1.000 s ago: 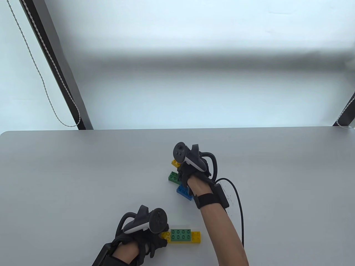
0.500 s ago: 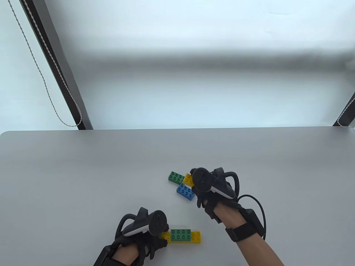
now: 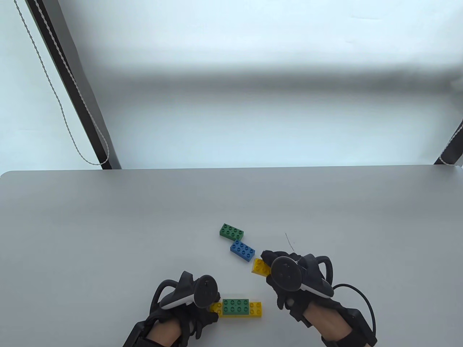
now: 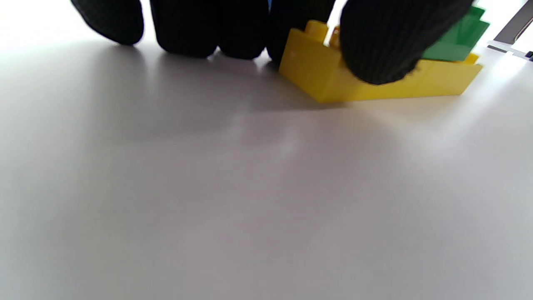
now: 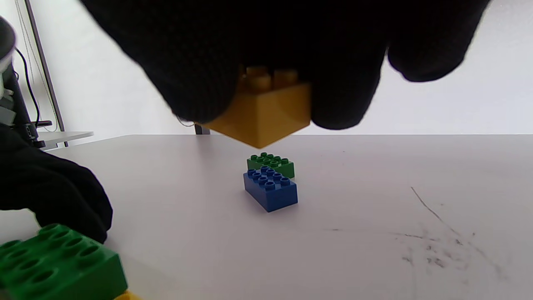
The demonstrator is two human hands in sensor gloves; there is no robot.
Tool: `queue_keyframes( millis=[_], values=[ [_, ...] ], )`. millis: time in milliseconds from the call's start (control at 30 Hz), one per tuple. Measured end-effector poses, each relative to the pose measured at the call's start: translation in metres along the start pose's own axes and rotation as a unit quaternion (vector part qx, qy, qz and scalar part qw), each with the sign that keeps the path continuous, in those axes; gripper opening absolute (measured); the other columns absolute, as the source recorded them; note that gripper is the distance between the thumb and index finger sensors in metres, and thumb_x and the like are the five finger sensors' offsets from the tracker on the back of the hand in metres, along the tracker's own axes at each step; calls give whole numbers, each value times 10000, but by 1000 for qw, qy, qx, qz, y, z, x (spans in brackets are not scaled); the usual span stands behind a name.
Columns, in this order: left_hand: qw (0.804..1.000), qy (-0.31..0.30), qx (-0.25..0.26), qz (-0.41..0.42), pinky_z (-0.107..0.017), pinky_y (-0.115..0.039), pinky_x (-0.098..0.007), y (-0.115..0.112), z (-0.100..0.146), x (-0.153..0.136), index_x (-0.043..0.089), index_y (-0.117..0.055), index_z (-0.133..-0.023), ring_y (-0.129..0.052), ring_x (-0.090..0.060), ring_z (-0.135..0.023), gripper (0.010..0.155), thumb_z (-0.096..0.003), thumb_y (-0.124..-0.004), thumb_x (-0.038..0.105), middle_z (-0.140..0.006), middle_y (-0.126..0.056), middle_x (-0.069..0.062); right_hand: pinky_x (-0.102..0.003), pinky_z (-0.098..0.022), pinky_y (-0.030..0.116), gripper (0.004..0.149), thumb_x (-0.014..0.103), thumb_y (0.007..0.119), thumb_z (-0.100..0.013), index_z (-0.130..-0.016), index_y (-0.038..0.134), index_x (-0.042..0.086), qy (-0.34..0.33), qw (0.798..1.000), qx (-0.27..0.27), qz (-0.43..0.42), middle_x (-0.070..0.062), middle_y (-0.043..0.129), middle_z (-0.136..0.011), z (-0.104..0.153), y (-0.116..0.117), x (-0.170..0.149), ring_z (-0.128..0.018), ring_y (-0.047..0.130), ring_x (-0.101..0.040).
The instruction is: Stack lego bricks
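A long yellow brick (image 3: 256, 308) lies near the table's front edge with a green brick (image 3: 236, 305) stacked on its middle. My left hand (image 3: 202, 307) holds the yellow brick's left end; in the left wrist view my fingertips (image 4: 379, 46) press on that end of the yellow brick (image 4: 333, 77). My right hand (image 3: 269, 265) pinches a small yellow brick (image 3: 260, 266) and carries it above the table, right of and behind the stack. In the right wrist view that small yellow brick (image 5: 264, 114) hangs between my fingers (image 5: 200, 83).
A loose green brick (image 3: 231, 231) and a loose blue brick (image 3: 242, 250) lie side by side behind the stack; both show in the right wrist view, blue brick (image 5: 270, 189) in front of green brick (image 5: 272, 163). Scuff marks (image 5: 433, 233) mark the grey table (image 3: 108, 224).
My right hand lifted the small yellow brick from behind the loose green brick and drew it back toward the front, closer to the stack. My left hand stayed on the stack.
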State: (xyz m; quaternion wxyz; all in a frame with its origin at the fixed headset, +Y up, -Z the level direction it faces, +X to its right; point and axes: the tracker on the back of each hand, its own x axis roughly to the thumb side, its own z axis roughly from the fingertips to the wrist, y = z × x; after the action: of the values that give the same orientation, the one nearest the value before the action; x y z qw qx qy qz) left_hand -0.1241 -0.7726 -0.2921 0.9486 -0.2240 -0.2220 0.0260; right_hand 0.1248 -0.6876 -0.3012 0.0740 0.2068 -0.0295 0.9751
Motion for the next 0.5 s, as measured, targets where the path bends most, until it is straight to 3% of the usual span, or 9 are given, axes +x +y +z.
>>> queue_keyframes(
  millis=[500],
  values=[
    [1000,3,2,6,-698,-575,-596,-1,1,0,319,-635,-945,-628,-291,-910,640,-373,-802,553,-1035,-612,-26,-595,-538,774,651,312,963,-297,-883,736,140,-15,999,39,-7,-118,899,-836,32,31,-13,-647,994,-351]
  ],
)
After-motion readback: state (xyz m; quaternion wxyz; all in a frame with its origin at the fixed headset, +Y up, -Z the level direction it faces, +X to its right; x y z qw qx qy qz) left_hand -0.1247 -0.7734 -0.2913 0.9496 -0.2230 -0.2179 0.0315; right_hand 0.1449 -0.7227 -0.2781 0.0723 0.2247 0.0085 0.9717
